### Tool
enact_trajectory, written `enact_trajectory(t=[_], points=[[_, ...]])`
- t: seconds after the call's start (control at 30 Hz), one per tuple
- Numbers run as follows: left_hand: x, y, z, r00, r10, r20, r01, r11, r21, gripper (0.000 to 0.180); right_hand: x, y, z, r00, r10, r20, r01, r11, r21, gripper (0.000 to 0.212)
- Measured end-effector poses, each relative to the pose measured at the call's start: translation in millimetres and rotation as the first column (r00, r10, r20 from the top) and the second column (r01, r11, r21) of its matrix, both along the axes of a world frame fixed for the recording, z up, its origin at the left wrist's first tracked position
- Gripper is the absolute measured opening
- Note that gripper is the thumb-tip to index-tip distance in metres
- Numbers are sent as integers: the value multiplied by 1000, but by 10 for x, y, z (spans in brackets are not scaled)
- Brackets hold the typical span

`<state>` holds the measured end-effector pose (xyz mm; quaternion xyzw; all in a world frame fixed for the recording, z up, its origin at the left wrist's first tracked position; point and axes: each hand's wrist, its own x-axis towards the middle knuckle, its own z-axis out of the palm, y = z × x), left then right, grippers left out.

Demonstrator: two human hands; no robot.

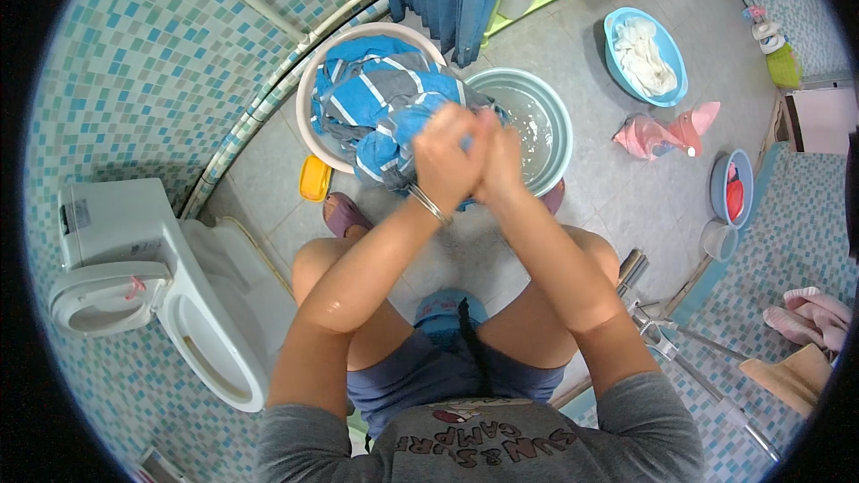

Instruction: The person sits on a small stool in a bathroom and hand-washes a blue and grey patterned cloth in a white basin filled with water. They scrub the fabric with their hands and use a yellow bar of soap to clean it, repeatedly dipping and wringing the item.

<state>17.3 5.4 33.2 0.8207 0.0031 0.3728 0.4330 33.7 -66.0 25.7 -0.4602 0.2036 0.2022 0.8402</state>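
A blue and grey cloth with white stripes (367, 94), perhaps a bed sheet, lies heaped in a pale pink basin (307, 116). Its near end spills over the rim toward my hands. My left hand (446, 154), with a metal bangle at the wrist, is closed on a bunch of this cloth. Pressed against it, my right hand (499, 161) is closed on the cloth too; its fingertips are smeared by motion. Just beyond and right of my hands is a light green basin (565, 130) of water. The cloth between my palms is mostly hidden.
A yellow soap box (315, 178) sits left of my foot, and a white toilet (215, 349) stands farther left. On the right are a blue basin with white cloth (644, 58), a pink plastic bag (653, 136) and a small blue tub (720, 188). A blue curtain (447, 0) hangs behind.
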Motion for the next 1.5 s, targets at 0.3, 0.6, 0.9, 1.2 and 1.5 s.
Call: enact_trajectory(t=[0.3, 0.6, 0.9, 1.2, 1.5], points=[[-142, -86, -27, 982, -173, -78, 174, 985, 11, 17, 94, -79, 35, 992, 113, -52, -114, 993, -11, 23], [-92, -163, 83, 979, -189, -75, 182, 978, -98, 13, 64, -119, -964, 981, -139, 133, 16, 749, 663, 30], [-70, -123, 55, 990, -132, -57, 127, 988, -87, 10, 168, -131, 64, 997, 48, -60, -50, 999, -21, 23], [105, 91, -70, 984, 41, -172, -79, 973, -218, 11, -2, 61, 191, 994, -3, -111, -8, 996, -94, 21], [213, 271, -48, 945, 66, -322, -160, 948, -274, 13, -40, -7, -37, 982, 170, -77, -176, 981, -80, 31]])
